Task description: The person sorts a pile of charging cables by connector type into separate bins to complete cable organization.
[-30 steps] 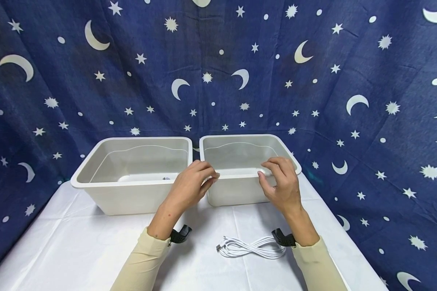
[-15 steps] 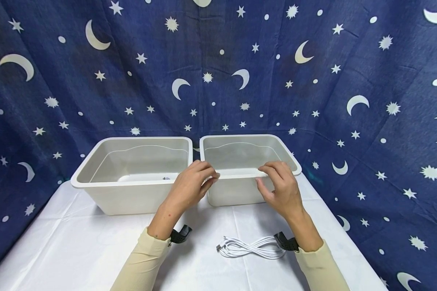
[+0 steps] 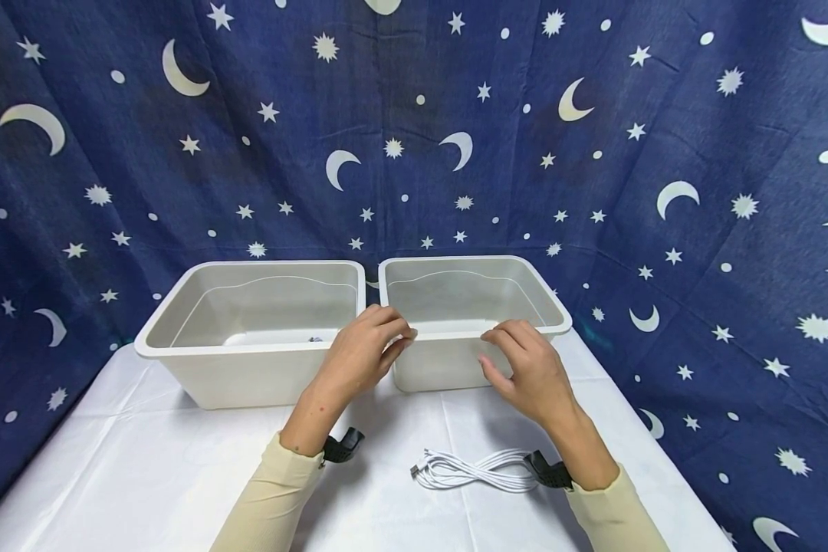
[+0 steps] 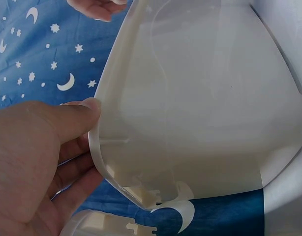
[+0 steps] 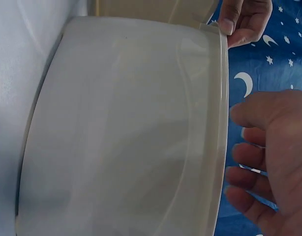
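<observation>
Two pale grey plastic bins stand side by side in the head view. My left hand (image 3: 360, 351) pinches the near left corner of the right-hand bin (image 3: 445, 365); the left wrist view has the thumb on the rim's outside and the fingers (image 4: 75, 184) curled behind it. Beside the same bin's front rim is my right hand (image 3: 530, 373), its fingers loosely bent and holding nothing. In the right wrist view a gap shows between the thumb (image 5: 249, 112) and fingers, next to the rim (image 5: 223, 132). A coiled white cable (image 3: 472, 469) lies on the table in front.
The left-hand bin (image 3: 241, 379) has a small dark item (image 3: 315, 339) on its floor, too small to make out. A white cloth covers the table (image 3: 159, 475). Behind and to the right hangs a blue curtain (image 3: 414, 123) with moons and stars.
My right hand has moved down and slightly left, toward me, from above the right-hand bin's opening to its front rim. The left hand has stayed on the corner.
</observation>
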{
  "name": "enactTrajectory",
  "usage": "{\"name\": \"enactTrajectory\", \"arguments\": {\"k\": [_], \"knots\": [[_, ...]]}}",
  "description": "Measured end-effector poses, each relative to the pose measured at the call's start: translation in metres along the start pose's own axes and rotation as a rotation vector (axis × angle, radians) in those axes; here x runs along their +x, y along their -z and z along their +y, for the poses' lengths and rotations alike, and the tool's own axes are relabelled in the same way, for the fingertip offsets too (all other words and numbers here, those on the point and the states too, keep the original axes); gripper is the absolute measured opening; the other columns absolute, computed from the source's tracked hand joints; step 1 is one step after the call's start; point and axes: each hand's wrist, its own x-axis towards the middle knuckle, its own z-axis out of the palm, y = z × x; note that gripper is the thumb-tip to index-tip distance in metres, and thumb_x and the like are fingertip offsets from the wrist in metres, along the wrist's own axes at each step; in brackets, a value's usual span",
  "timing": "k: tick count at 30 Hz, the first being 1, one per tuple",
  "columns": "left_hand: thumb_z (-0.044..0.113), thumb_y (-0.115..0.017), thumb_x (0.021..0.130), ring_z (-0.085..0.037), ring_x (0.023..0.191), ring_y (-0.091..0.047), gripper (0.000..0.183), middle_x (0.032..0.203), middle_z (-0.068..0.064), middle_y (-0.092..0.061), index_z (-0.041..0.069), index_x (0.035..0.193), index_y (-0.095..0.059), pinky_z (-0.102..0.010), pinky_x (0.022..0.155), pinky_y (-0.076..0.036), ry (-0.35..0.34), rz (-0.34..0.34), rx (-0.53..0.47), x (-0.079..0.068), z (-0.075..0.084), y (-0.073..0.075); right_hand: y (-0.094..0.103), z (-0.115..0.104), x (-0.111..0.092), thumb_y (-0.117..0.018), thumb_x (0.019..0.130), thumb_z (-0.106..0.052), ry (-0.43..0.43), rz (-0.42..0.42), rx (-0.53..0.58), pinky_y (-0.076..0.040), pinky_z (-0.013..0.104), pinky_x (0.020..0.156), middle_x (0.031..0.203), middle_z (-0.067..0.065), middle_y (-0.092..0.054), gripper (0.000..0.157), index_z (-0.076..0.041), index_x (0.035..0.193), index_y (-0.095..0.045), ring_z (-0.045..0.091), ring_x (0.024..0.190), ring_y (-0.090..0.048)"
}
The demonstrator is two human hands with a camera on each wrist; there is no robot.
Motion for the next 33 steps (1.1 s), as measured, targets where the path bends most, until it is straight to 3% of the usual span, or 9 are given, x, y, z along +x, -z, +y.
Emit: {"name": "enactTrajectory", "arguments": {"k": [7,14,27,33], "knots": [[0.014,-0.077,0.099,-0.015,0.101,-0.063,0.007,0.103,0.007,-0.069,0.019,0.103,-0.079,-0.032,0.088,-0.055,-0.001,-0.002,0.000,0.000,0.000,0.000,-0.001,-0.003,-0.005,-0.083,0.080,-0.011,0.005,-0.066,-0.027,-0.055,0.041,0.071,0.089,0.002,-0.067,0.024,-0.007,0.101,-0.073,0.020,0.081,-0.063],[0.013,-0.076,0.100,-0.016,0.101,-0.063,0.007,0.103,0.007,-0.069,0.019,0.103,-0.079,-0.032,0.089,-0.055,0.006,-0.014,0.001,0.001,0.001,0.001,-0.001,-0.005,-0.008,-0.088,0.076,-0.014,-0.028,-0.221,-0.036,-0.047,0.032,0.059,0.077,-0.004,-0.060,0.027,-0.011,0.096,-0.070,0.013,0.070,-0.055],[0.013,-0.078,0.098,-0.016,0.103,-0.064,0.008,0.103,0.007,-0.070,0.019,0.102,-0.079,-0.033,0.090,-0.055,0.012,-0.001,-0.005,0.000,0.001,0.002,0.001,-0.013,-0.013,-0.093,0.074,-0.026,-0.159,-0.630,0.043,-0.050,0.029,0.066,0.080,-0.008,-0.065,0.029,-0.022,0.085,-0.067,0.008,0.075,-0.058],[0.012,-0.078,0.098,-0.016,0.103,-0.064,0.008,0.103,0.007,-0.070,0.019,0.103,-0.079,-0.033,0.090,-0.055,0.008,-0.003,-0.004,0.000,0.002,0.002,0.001,-0.019,-0.016,-0.093,0.070,-0.024,-0.174,-0.802,0.101,-0.047,0.028,0.065,0.079,-0.008,-0.062,0.030,-0.020,0.083,-0.067,0.006,0.072,-0.053]]}}
